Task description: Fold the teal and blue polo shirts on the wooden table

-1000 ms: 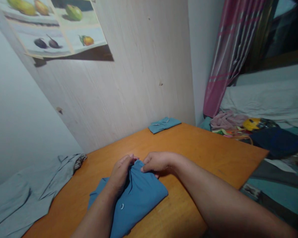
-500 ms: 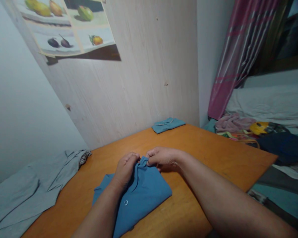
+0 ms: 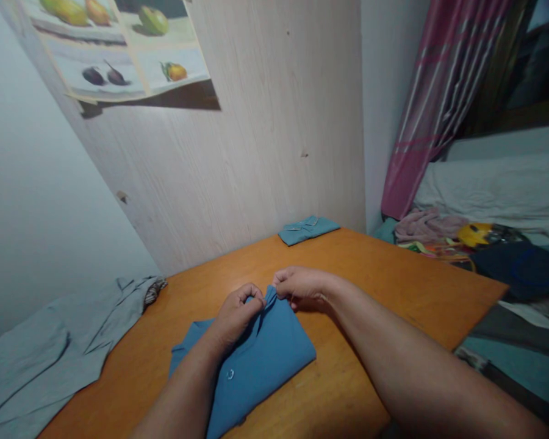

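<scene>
A folded blue shirt (image 3: 274, 353) lies on the wooden table in front of me, a round button showing on its lower left part. At its far edge, my right hand (image 3: 299, 286) pinches a bunched bit of the cloth between thumb and fingers. Just left of that, my left hand (image 3: 242, 308) is closed, with thumb and forefinger pressed together on the cloth beside the raised fold. The left forearm covers part of the shirt's left side.
Against the back wall, a flat folded teal garment (image 3: 308, 229) rests on the orange-brown table (image 3: 348, 262). Grey clothing (image 3: 41, 360) lies spread along the left side. Beyond the right edge are a pink cloth (image 3: 427, 225), a yellow item (image 3: 473, 234) and dark fabric (image 3: 521, 265).
Both hands have shifted slightly right along the shirt's far edge. The left fingers have curled in closer to the pinched fold, which now stands more pointed.
</scene>
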`<state>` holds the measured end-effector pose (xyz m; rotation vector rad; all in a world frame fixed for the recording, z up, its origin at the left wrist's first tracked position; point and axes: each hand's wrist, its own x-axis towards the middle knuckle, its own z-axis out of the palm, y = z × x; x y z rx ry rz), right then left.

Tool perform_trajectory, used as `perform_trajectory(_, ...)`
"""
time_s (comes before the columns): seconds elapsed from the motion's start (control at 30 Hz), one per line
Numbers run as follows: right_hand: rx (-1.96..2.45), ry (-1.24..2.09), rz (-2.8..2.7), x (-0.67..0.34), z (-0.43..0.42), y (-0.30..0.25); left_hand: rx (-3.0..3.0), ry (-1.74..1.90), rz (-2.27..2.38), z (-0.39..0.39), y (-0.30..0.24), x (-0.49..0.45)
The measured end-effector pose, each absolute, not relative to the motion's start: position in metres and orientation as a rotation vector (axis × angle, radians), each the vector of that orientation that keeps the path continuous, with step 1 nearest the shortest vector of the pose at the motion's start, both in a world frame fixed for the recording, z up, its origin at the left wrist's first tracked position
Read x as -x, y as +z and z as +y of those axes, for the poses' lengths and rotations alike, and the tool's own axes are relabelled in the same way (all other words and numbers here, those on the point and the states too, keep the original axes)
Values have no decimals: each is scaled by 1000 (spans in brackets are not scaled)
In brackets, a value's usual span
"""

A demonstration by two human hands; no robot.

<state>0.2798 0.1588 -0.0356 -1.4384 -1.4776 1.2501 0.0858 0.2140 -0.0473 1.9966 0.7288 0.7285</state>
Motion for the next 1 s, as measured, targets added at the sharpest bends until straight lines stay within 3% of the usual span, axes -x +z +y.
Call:
perform_trajectory(0.53,1449,1318,-1409,-278,159,-38,-1889,759,757,214,-44,-83)
perform_trajectory(0.8,1229,1534,-1217,-263,159,-47,-1865,738,691,217,-52,-85)
perform_trajectory(1.0,1440,1397,-1286,-264,160,-40,-1890,788,766,214,-55,-88)
